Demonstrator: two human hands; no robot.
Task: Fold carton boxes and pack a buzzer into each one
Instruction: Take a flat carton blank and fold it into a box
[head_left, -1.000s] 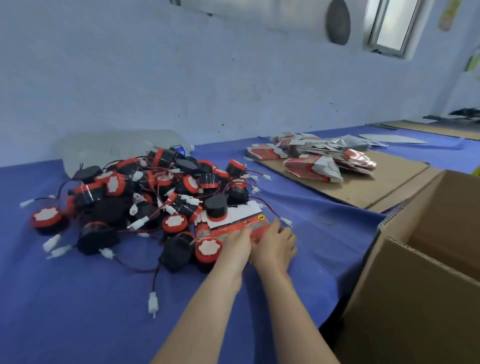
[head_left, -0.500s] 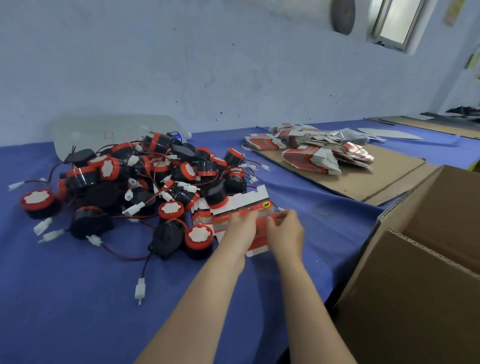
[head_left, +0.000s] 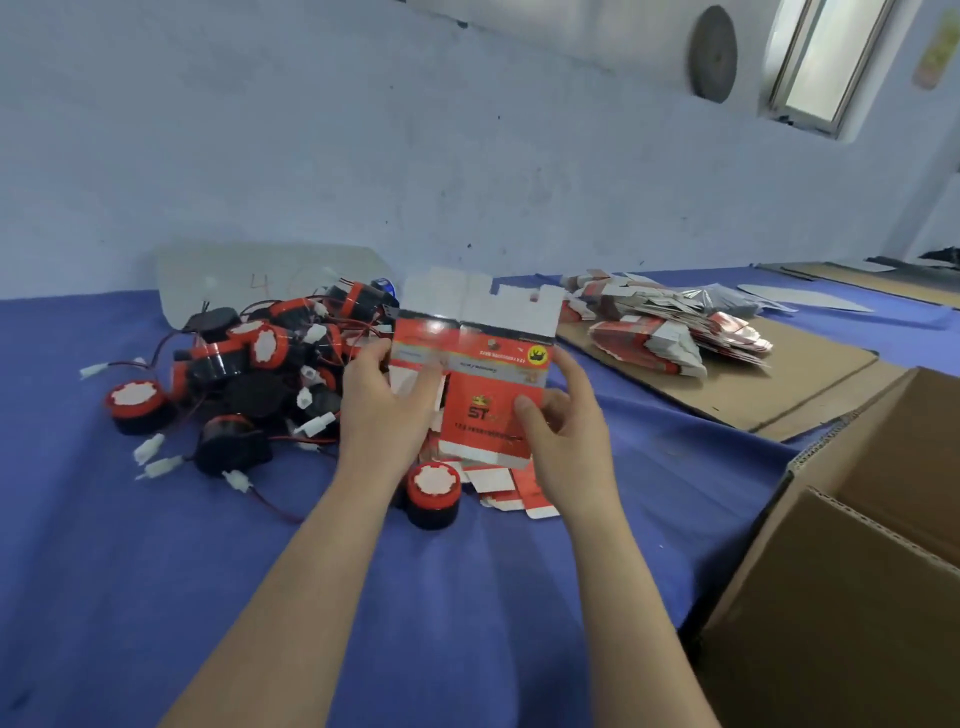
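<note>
Carton (head_left: 483, 384), unfolded flat, hangs above the table (head_left: 156, 571) just right of the buzzers (head_left: 270, 364); our left hand (head_left: 379, 410) and right hand (head_left: 566, 431) pinch its two sides. Squeezing off the creases could buckle a panel, we judge.

Pale wall (head_left: 363, 156), window (head_left: 826, 62) upper right

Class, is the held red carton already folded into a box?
No, the carton is flat, gripped by the left hand and right hand, its white flaps unfolded.
</note>
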